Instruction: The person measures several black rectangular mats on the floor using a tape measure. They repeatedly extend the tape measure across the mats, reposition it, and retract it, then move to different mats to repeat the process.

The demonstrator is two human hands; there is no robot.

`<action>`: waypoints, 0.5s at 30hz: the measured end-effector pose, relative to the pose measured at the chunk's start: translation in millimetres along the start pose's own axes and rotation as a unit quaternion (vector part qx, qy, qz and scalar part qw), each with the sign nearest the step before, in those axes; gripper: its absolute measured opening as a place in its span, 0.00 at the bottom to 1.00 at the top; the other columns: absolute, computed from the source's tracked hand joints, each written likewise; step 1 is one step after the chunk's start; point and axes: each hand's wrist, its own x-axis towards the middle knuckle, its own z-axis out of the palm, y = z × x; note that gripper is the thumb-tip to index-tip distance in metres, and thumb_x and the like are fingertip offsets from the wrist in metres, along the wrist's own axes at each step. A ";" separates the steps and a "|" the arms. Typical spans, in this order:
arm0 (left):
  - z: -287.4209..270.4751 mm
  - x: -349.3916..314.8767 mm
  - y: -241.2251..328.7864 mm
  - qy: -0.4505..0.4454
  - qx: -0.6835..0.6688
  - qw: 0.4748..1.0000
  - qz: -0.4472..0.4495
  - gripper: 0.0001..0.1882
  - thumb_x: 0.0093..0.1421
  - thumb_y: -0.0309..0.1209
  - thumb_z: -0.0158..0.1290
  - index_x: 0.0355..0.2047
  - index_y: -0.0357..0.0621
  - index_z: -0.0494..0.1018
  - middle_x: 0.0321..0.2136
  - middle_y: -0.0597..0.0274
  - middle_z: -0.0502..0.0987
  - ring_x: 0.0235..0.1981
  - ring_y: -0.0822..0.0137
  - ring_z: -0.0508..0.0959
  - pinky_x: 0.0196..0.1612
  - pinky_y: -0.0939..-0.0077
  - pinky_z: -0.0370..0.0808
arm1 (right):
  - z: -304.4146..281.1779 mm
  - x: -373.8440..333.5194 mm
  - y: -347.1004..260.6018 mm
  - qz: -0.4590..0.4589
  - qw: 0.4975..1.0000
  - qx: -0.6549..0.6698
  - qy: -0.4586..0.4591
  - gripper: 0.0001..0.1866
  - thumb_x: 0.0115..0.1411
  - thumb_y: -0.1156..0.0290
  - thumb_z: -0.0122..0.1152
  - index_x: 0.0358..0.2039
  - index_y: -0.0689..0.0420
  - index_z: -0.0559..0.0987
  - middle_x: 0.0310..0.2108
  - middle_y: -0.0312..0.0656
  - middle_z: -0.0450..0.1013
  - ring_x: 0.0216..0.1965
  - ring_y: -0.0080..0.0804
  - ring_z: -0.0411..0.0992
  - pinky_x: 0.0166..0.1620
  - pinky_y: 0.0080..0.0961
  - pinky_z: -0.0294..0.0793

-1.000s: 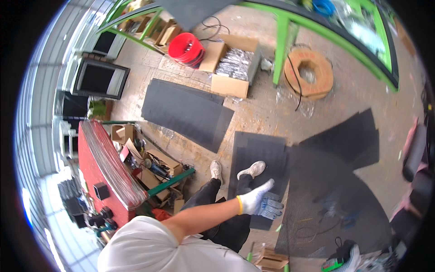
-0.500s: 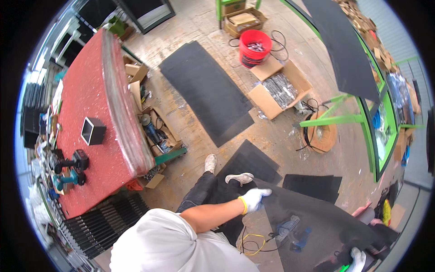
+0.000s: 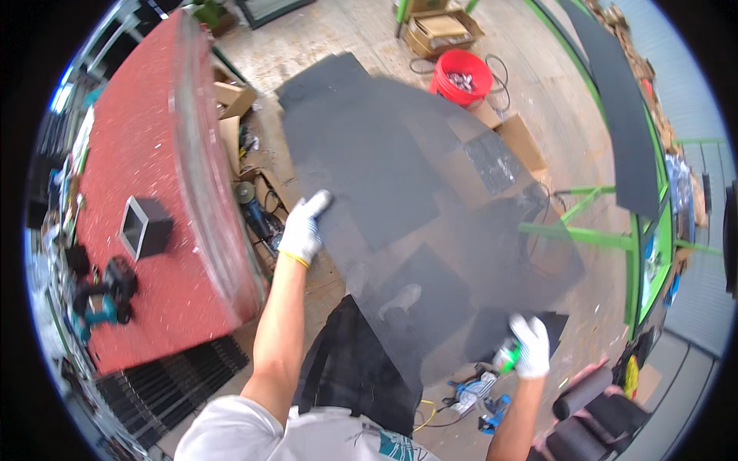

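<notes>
A large, dark, see-through mesh sheet [image 3: 384, 177] spreads in front of me, blurred by motion, with things on the floor showing through it. My left hand [image 3: 305, 225], in a white glove with a yellow cuff, is closed on the sheet's left edge. At the sheet's near right edge is my right hand [image 3: 530, 346], also gloved in white. Its fingers are closed around a small green-and-white thing [image 3: 507, 356] whose kind I cannot make out. Whether this hand also grips the sheet is unclear.
A red-topped table [image 3: 146, 84] on the left bears a square dark tube [image 3: 146, 228] and a cordless drill [image 3: 104, 307]. Ahead stand a red bucket [image 3: 463, 77] and a cardboard box [image 3: 523, 142]. A green frame [image 3: 634, 269] rises on the right, near dark rolls [image 3: 584, 392].
The mesh sheet has swung from my lower right to across the floor ahead. My left hand has moved left and forward, my right hand forward and left. My view has shifted too.
</notes>
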 end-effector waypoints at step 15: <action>-307.2 248.1 -389.8 0.204 0.289 0.893 -0.279 0.27 0.71 0.45 0.61 0.64 0.43 0.74 0.50 0.54 0.82 0.41 0.59 0.82 0.42 0.60 0.80 | 288.9 599.4 467.3 0.072 0.978 -0.189 -0.043 0.35 0.69 0.44 0.67 0.44 0.73 0.84 0.37 0.56 0.82 0.37 0.40 0.79 0.48 0.40 0.78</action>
